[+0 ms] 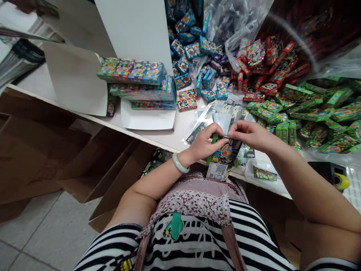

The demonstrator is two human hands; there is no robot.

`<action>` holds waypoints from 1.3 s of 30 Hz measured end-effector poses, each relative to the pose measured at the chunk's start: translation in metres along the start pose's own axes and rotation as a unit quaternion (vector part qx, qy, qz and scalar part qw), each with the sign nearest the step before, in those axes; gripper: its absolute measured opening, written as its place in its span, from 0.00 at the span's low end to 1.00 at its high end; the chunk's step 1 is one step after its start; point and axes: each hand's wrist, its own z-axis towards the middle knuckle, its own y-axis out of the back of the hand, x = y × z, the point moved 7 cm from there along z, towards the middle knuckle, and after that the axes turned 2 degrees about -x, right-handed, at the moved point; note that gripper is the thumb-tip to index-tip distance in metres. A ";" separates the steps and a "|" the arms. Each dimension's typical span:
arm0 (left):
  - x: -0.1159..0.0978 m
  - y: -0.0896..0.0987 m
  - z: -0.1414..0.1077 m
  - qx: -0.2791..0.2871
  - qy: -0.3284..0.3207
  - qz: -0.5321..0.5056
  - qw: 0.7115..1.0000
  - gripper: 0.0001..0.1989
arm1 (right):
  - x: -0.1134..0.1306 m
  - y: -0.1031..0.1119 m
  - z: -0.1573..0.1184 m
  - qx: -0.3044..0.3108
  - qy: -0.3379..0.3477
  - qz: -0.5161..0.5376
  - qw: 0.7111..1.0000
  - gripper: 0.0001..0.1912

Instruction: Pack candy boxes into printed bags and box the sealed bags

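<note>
Dark, glossy film makes up the printed pouch (227,151) you hold at the near edge of the table (182,128), its lower end reaching past that edge toward your apron (194,192). Your left hand (209,141) and right hand (249,134) meet at its top, the fingers of each closed to a tight pinch on the film; whether they have one layer or both is too small to tell. Pinching so close together probably steadies that short stretch of edge. More flat pouches (235,110) lie just beyond your hands, handy to your reach. Blue boxes (193,49), red boxes (278,64) and green boxes (324,109) sit in loose heaps past them, grouped mostly by colour, presumably so you can tell them apart at a glance. To your left, wrapped bundles (132,71) are stacked on a white tray (149,122), which seems to keep them off the crowded middle. Near your right forearm, a clear tray (249,167) holds one green packet (265,174).
</note>
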 end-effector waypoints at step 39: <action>0.036 0.114 0.026 0.044 -0.013 0.368 0.929 0.26 | -0.041 0.043 0.022 -0.093 0.127 -0.266 0.951 0.15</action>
